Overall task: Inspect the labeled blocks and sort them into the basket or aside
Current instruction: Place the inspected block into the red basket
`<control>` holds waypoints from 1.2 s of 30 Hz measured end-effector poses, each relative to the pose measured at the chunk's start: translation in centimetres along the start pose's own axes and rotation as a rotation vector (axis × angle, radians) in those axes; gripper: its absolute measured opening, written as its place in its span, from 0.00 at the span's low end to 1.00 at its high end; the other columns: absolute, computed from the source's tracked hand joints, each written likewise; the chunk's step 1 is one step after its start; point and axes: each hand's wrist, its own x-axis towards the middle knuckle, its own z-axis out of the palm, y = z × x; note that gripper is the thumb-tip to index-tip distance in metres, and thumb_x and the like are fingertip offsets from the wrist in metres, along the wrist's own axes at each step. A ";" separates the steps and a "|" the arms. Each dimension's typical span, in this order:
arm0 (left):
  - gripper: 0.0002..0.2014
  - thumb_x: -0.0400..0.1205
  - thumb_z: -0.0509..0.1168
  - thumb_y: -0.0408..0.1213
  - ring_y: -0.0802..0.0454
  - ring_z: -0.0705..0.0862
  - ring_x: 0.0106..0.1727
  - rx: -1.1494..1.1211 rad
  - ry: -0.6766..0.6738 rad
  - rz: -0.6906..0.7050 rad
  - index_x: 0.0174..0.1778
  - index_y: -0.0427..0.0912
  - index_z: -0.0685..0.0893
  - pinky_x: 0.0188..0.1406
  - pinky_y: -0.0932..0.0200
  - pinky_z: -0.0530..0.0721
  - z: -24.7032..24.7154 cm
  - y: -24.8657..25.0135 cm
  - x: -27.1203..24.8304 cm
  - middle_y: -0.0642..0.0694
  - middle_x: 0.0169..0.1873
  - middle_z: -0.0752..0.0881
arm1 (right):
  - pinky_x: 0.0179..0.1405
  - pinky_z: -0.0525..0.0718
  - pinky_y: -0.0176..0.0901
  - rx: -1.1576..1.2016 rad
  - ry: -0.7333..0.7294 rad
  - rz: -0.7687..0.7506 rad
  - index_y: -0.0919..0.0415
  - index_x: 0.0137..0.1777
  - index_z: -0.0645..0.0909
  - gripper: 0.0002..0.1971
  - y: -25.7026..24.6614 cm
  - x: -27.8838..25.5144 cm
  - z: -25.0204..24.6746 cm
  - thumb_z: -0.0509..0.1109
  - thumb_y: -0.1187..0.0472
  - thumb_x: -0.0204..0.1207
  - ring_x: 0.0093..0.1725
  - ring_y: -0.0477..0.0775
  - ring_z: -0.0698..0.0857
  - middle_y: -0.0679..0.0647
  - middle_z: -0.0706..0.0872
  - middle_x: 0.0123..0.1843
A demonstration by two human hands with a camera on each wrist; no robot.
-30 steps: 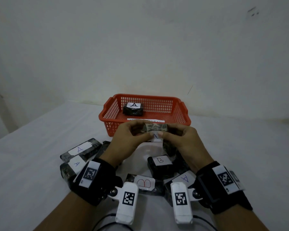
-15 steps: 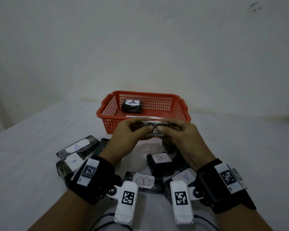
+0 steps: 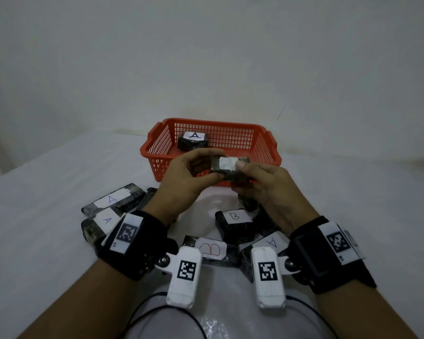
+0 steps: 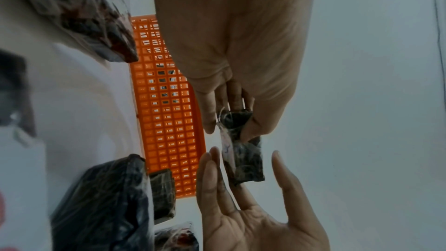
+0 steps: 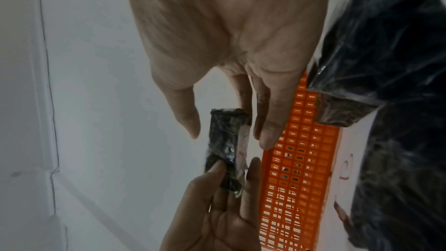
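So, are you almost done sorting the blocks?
Not nearly. One A block sits in the basket. The left hand pinches another block, the right hand touching it; its label is unreadable. At least five labeled blocks, three A and two B, wait on the table.

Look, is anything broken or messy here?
Nothing looks broken or spilled. The only untidy part is the pile of blocks on the table: they lie crooked, some overlapping. One A block sits neatly in the basket.

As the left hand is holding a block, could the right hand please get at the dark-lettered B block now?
Probably yes: the right hand seems to grip nothing, fingers straight, and the dark-lettered B block lies uncovered close by.
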 end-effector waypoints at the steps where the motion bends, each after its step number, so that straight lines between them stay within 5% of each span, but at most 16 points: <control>1: 0.22 0.78 0.73 0.21 0.55 0.89 0.64 0.015 -0.013 0.014 0.68 0.37 0.85 0.61 0.61 0.88 0.0 0.0 0.0 0.47 0.61 0.90 | 0.59 0.93 0.51 0.009 0.012 0.006 0.70 0.63 0.89 0.15 0.0 0.0 -0.1 0.75 0.61 0.82 0.60 0.64 0.93 0.65 0.94 0.59; 7: 0.16 0.85 0.68 0.30 0.49 0.89 0.65 -0.079 -0.092 -0.121 0.68 0.46 0.85 0.65 0.51 0.88 0.3 -0.3 0.2 0.46 0.62 0.91 | 0.56 0.93 0.44 -0.001 0.025 -0.045 0.69 0.63 0.88 0.13 -0.2 -0.2 -0.6 0.77 0.69 0.79 0.57 0.60 0.95 0.63 0.95 0.58; 12: 0.15 0.84 0.70 0.31 0.48 0.92 0.59 -0.020 0.012 -0.097 0.66 0.37 0.87 0.61 0.50 0.90 0.1 -0.4 0.3 0.43 0.57 0.93 | 0.59 0.93 0.48 -0.019 -0.005 -0.072 0.70 0.62 0.88 0.13 -0.1 -0.1 -0.3 0.77 0.70 0.78 0.57 0.60 0.95 0.63 0.95 0.56; 22: 0.12 0.86 0.66 0.30 0.46 0.92 0.60 -0.149 0.060 -0.138 0.64 0.36 0.87 0.55 0.56 0.91 -0.2 -0.3 0.6 0.42 0.58 0.92 | 0.67 0.89 0.55 0.004 -0.050 -0.084 0.69 0.64 0.88 0.16 0.0 -0.2 -0.2 0.78 0.71 0.76 0.60 0.61 0.94 0.62 0.95 0.58; 26: 0.15 0.84 0.68 0.31 0.47 0.91 0.62 -0.173 -0.016 -0.184 0.68 0.39 0.86 0.60 0.50 0.90 -0.5 -0.2 0.7 0.43 0.61 0.91 | 0.68 0.89 0.57 -0.076 0.012 -0.122 0.64 0.64 0.90 0.18 -0.2 -0.2 -0.6 0.80 0.70 0.74 0.60 0.58 0.94 0.59 0.95 0.58; 31: 0.20 0.80 0.72 0.26 0.50 0.91 0.62 -0.076 -0.038 -0.137 0.68 0.41 0.85 0.61 0.55 0.90 -1.1 0.1 0.6 0.46 0.60 0.92 | 0.65 0.91 0.53 -0.061 -0.010 -0.154 0.58 0.61 0.90 0.16 -0.6 -0.2 -0.4 0.80 0.71 0.74 0.62 0.57 0.93 0.57 0.95 0.59; 36: 0.22 0.78 0.72 0.23 0.58 0.89 0.62 0.022 -0.081 -0.089 0.68 0.45 0.86 0.52 0.67 0.89 -1.1 0.3 0.4 0.51 0.61 0.91 | 0.49 0.92 0.40 0.125 -0.024 -0.119 0.71 0.64 0.87 0.12 -1.1 -0.1 -0.3 0.68 0.69 0.85 0.54 0.55 0.94 0.67 0.92 0.62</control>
